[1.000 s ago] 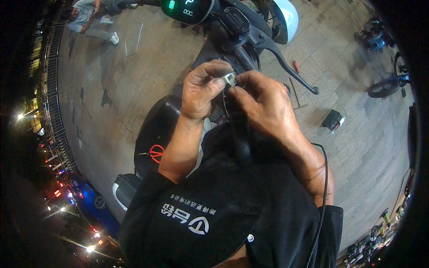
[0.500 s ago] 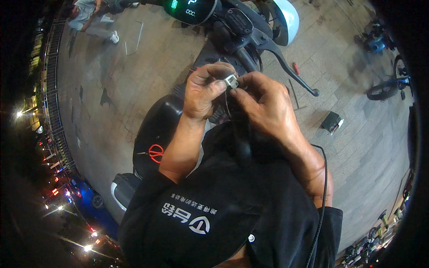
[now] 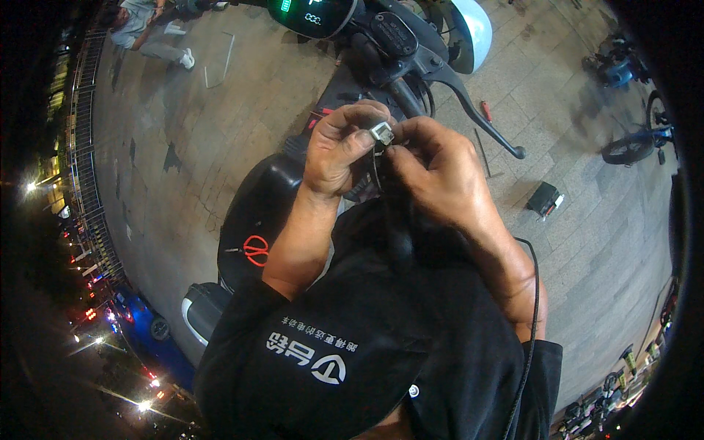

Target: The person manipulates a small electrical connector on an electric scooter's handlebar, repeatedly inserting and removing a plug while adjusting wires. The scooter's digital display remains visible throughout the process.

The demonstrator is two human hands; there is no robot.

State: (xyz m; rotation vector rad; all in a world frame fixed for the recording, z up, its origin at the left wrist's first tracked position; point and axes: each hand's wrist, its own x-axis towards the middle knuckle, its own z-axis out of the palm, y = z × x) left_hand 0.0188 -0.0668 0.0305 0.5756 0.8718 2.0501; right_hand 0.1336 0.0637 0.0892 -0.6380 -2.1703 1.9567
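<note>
My left hand [image 3: 339, 150] pinches a small white plastic connector [image 3: 380, 133] between thumb and fingers, held up in front of the scooter's handlebar. From the other side my right hand [image 3: 436, 158] has its thumb and fingertips closed at the connector's edge, where a thin dark wire [image 3: 376, 172] hangs down. What exactly the right fingertips grip is too small to make out. Beyond both hands is the electric scooter's brake lever [image 3: 469, 110], with a lit round display [image 3: 312, 16] at the top. Red-handled scissors [image 3: 255, 251] lie on the black seat [image 3: 253, 209], left of my left forearm.
On the paving to the right lie a red-handled screwdriver [image 3: 486, 111], a thin rod [image 3: 482, 152] and a small black box [image 3: 545, 198]. A black cable [image 3: 534, 308] runs past my right arm. Another person [image 3: 150, 33] is at the far left. Parked bikes [image 3: 638, 147] stand far right.
Both hands stay nearly in place. The connector has tilted slightly and sits a touch further right, and my right fingertips have shifted a little.
</note>
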